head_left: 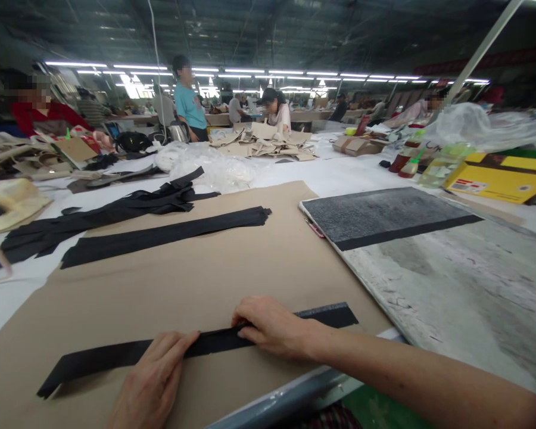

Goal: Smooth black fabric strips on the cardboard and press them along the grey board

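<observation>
A long black fabric strip (116, 356) lies across a brown paper sheet (196, 268) near the table's front edge. My left hand (154, 378) rests flat on the strip's middle, fingers stretched out and pressing it down. My right hand (272, 326) lies over the strip a little further right, fingers curled down onto its upper edge. The strip's right end (335, 314) sticks out past my right hand.
A stack of black strips (161, 235) lies further up the brown sheet, with a looser pile (93, 217) to its left. A grey board (429, 262) with one black strip sits to the right. Glue bottles (408, 161), a yellow box (500, 176) and several workers stand beyond.
</observation>
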A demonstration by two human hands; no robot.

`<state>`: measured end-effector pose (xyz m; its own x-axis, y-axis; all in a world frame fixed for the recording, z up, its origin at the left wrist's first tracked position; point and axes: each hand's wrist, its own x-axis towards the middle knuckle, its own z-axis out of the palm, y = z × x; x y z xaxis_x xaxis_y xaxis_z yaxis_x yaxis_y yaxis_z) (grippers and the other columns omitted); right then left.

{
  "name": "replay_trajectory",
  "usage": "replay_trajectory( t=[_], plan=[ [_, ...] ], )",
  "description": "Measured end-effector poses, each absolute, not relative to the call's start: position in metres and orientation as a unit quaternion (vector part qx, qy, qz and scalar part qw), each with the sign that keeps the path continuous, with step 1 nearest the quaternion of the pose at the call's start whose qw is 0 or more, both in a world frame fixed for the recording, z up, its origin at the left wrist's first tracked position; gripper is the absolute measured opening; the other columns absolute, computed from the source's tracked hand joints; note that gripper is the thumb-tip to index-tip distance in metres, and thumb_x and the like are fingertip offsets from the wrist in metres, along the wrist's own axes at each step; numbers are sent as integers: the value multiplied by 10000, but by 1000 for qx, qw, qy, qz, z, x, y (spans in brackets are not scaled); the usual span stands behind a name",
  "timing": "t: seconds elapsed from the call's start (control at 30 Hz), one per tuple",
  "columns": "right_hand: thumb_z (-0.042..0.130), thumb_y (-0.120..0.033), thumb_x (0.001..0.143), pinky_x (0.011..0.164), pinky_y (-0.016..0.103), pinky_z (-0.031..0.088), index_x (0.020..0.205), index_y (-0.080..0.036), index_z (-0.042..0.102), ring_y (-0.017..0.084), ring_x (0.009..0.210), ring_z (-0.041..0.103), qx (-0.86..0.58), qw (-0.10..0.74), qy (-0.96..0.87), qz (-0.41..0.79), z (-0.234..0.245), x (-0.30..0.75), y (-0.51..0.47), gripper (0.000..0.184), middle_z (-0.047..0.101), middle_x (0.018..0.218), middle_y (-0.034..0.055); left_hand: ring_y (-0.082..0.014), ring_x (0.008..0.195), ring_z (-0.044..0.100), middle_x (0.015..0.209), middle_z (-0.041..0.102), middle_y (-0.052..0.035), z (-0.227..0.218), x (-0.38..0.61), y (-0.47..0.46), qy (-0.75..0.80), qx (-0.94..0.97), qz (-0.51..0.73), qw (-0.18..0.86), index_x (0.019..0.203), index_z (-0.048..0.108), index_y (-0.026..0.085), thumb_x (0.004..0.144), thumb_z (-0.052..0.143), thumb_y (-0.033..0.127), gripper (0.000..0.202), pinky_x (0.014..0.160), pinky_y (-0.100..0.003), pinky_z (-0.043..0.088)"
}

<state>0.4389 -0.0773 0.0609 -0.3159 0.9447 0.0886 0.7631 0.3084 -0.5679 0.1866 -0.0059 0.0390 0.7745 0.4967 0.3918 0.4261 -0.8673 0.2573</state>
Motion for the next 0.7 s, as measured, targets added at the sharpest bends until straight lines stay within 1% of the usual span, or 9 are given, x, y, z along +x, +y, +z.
replay_trajectory(
  t=[0.17,0.27,0.33,0.4,0.53,0.7],
  plan=[
    [513,-140,886,798,223,419,986,-164,618,140,893,540,-517,202,-807,200,62,448,-84,147,597,927,41,-69,836,608,879,629,31,43,188,-6,228,946,218,71,1203,556,261,912,404,218,331,787,-89,469],
    [437,-131,924,780,216,420,1005,-168,624,135,877,534,-509,184,-825,161,60,453,-88,208,592,950,46,-72,840,601,892,625,28,43,187,-5,220,951,205,66,1223,545,262,906,407,196,352,797,-91,466],
    [405,-111,930,775,215,418,1058,-166,617,134,881,527,-504,167,-837,133,58,457,-90,254,587,987,54,-75,846,596,909,624,24,42,187,-4,211,956,195,61,1246,528,259,897,406,174,379,808,-95,464],
    [399,-101,926,776,220,416,1108,-166,602,137,889,520,-498,151,-847,108,57,460,-92,280,577,1009,60,-78,850,593,915,623,22,41,187,-4,204,959,188,54,1269,509,259,889,402,149,409,815,-100,463],
    [403,-111,923,778,250,397,1128,-186,591,150,866,498,-478,123,-868,58,55,466,-93,289,566,950,57,-84,844,586,914,624,25,40,187,-4,202,962,180,32,1299,481,261,872,394,111,461,828,-108,462],
    [396,-143,948,724,253,368,1172,-218,564,148,797,463,-459,116,-880,26,53,471,-92,289,547,912,42,-93,833,582,923,626,25,43,190,-5,193,967,169,-3,1323,458,259,848,384,80,513,831,-130,470]
  ],
)
